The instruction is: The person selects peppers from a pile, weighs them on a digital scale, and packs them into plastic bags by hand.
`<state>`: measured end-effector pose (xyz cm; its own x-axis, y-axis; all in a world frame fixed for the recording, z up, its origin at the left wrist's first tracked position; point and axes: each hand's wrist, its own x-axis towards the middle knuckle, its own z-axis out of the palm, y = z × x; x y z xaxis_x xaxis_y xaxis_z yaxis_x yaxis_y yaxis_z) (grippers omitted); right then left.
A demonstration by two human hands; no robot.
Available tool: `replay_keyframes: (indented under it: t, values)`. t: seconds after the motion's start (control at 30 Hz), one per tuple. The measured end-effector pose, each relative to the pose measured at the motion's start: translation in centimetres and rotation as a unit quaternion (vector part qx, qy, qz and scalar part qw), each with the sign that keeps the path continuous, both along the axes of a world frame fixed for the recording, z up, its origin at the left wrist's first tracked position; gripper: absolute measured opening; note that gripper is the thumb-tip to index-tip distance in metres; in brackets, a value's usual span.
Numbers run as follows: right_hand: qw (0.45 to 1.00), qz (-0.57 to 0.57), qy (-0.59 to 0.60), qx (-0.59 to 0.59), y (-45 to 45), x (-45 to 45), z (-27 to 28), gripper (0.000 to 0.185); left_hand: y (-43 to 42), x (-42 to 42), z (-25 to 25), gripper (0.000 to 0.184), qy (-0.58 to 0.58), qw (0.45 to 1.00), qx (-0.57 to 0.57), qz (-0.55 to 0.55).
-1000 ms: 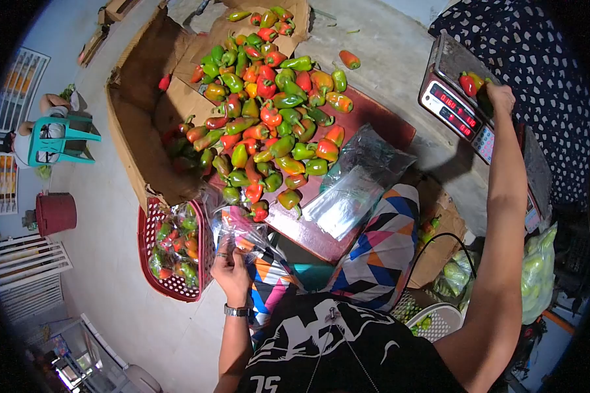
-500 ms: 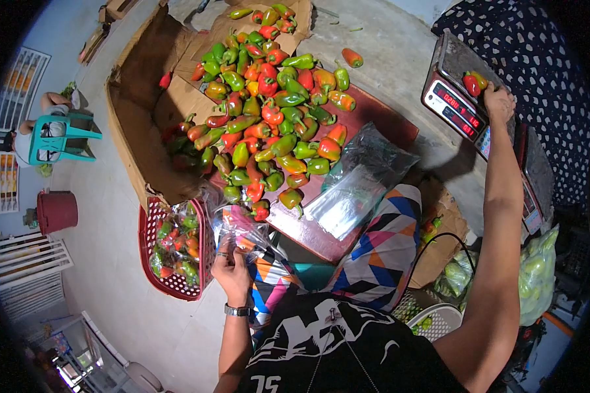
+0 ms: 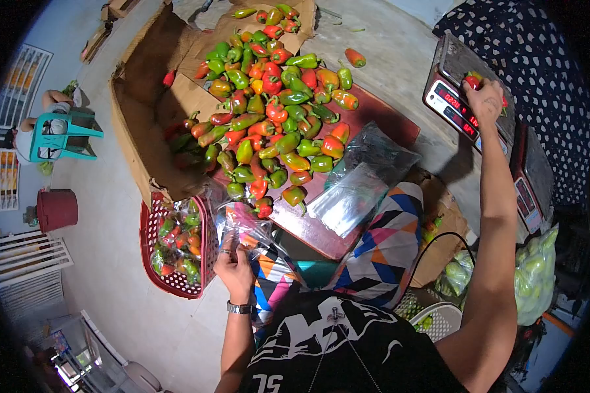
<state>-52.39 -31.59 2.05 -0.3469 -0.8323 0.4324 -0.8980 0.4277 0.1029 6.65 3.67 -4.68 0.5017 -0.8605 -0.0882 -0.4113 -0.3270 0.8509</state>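
Note:
My left hand (image 3: 234,270) is closed, pinching a clear plastic bag (image 3: 248,234) above my lap. At the upper right, my right hand (image 3: 486,101) curls over the digital scale (image 3: 449,103), whose red digits are lit. Its fingers are around peppers; a red pepper (image 3: 472,81) shows at the fingertips and more red shows at the hand's right side. The hand hides how many there are. A large heap of red and green peppers (image 3: 275,114) spreads over a dark red board (image 3: 387,114). On the board's near side lies a stack of clear bags (image 3: 353,200).
An opened cardboard box (image 3: 134,124) leans at the heap's left. Below it stands a red basket (image 3: 146,262) with bagged peppers. A second scale (image 3: 534,177) and a bag of green produce (image 3: 536,275) are at right. Someone sits by a teal chair (image 3: 52,134) at far left.
My right hand has moved slightly left over the scale and closed around the peppers lying there. The scale's digits have changed. My left hand still holds the bag in about the same place.

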Motion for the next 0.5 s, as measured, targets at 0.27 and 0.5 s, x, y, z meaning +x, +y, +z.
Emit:
replay_keyframes:
  t: [0.27, 0.5]
  values:
    - [0.429, 0.176, -0.881, -0.091, -1.1, 7.8, 0.5, 0.019, -0.4, -0.1, 0.1, 0.037, 0.014, 1.000, -0.015, -0.002]
    - [0.669, 0.414, -0.610, 0.091, 0.3, 27.9, -5.2, 0.030, -0.1, 0.2, 0.2, 0.037, 0.023, 0.999, 0.035, 0.013]
